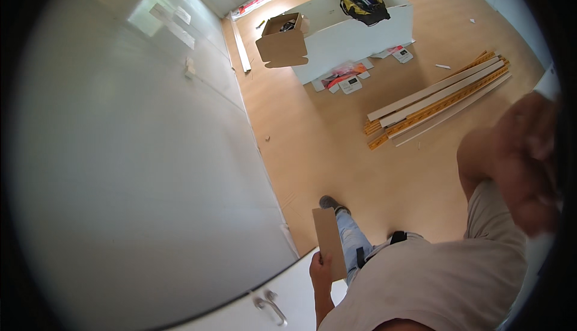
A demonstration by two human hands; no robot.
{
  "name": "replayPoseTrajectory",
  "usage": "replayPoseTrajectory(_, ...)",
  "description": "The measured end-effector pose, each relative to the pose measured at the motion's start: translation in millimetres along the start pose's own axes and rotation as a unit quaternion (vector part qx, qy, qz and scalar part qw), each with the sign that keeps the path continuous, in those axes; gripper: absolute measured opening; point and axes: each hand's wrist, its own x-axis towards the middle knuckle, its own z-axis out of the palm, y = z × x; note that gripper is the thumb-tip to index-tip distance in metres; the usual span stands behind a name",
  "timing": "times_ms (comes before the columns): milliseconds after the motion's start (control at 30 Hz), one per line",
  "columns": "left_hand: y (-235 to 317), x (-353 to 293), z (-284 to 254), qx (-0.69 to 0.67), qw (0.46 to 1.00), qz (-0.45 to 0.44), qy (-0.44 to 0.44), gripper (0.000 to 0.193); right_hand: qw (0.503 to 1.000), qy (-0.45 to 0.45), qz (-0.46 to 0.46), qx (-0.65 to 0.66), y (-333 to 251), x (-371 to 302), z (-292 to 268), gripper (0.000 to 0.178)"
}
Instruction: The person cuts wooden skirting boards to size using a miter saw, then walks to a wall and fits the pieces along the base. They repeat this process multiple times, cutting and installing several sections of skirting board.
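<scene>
My left hand (321, 267) is closed on the edge of a flat brown rectangular board (328, 235), held upright beside my left leg. Whether the board is cardboard or fibreboard I cannot tell. Close to the camera at the right edge, my right hand (526, 165) is raised with the arm bent. It is blurred and partly cut off, so its fingers and anything in them do not show clearly. White patches lie just above and below that hand.
A door handle (271, 308) sticks out at lower left, beside a pale glossy wall (150, 180). Strips and slats (439, 99) lie bundled on the wooden floor at right. Farther off, a large white box (354, 42) bears a cardboard box (281, 45) and a black-and-yellow tool bag (364, 6).
</scene>
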Motion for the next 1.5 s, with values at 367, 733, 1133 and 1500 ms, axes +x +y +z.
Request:
replayPoseTrajectory(367,216,390,-90,0.099,0.983,0.152,-0.014,0.03,0.991,-0.072,-0.057,-0.1,235,119,186,0.01)
replayPoseTrajectory(733,322,719,-99,0.045,0.985,0.148,-0.074,0.028,0.981,0.001,-0.039,-0.189,554,145,246,0.003)
replayPoseTrajectory(1133,512,1019,-119,0.141,0.988,0.063,-0.029,0.028,0.989,-0.059,0.019,-0.133,941,192,463,0.006)
replayPoseTrajectory(1500,675,1449,-140,0.087,0.98,0.178,-0.035,0.026,0.69,-0.226,0.614,-0.308,1281,-234,633,0.024)
